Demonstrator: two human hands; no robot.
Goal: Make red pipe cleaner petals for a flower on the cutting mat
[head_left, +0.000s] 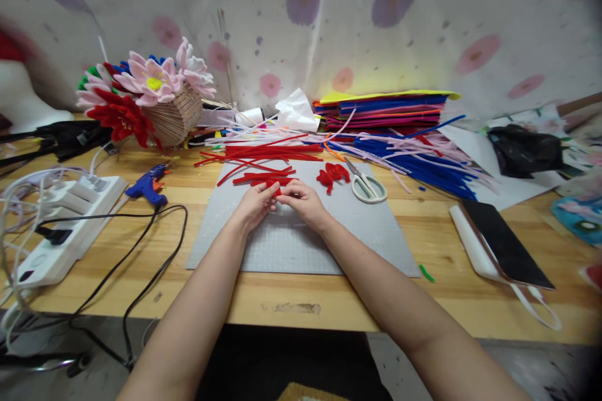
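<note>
Over the grey cutting mat [301,250], my left hand [256,205] and my right hand [301,202] meet, fingers closed on a small red pipe cleaner piece [277,190] between them. Just behind the hands lie cut red pipe cleaners [263,175], with longer red pipe cleaners [273,152] farther back. To the right of my right hand rest some bent red pieces [333,177]. Scissors [368,188] with pale green handles lie beside those, partly on the mat.
A blue glue gun [149,185] and a white power strip [70,232] with cords are at left. Behind stands a flower basket [174,116]. Blue pipe cleaners [423,166] and a phone [508,244] lie at right.
</note>
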